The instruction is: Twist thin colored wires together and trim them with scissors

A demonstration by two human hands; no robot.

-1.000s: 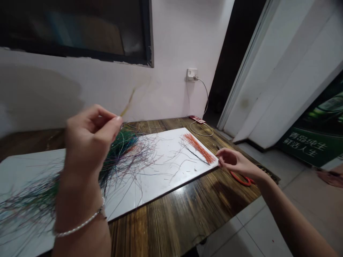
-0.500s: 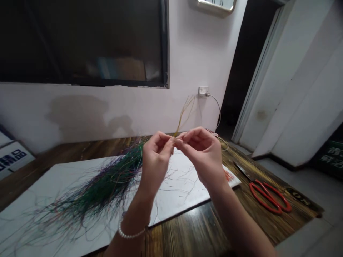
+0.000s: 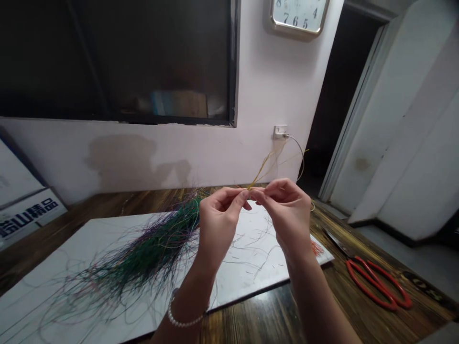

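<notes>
Several thin yellow strands [image 3: 263,166] rise from between my fingertips and fan out toward the wall. My left hand [image 3: 220,215] is closed in a pinch at their lower end. Right beside it, my right hand [image 3: 287,210] pinches the same spot, fingertips nearly touching the left ones. The exact point of the grip is hidden by the fingers. Under and to the left of my hands, a large bundle of green, purple and other coloured strands [image 3: 154,243] lies on a white board [image 3: 251,282].
Red-handled scissors [image 3: 376,282] lie on the wooden table [image 3: 258,317] at the right. Orange strands [image 3: 316,248] show at the board's right end, and loose bits lie across it. A cable runs from the wall socket [image 3: 280,132]. A printed box [image 3: 30,215] stands at the left.
The view has tilted up and shifted left, showing more of the clock. Both hands keep their pinch, and the yellow strands lean further right with one strand spread out.
</notes>
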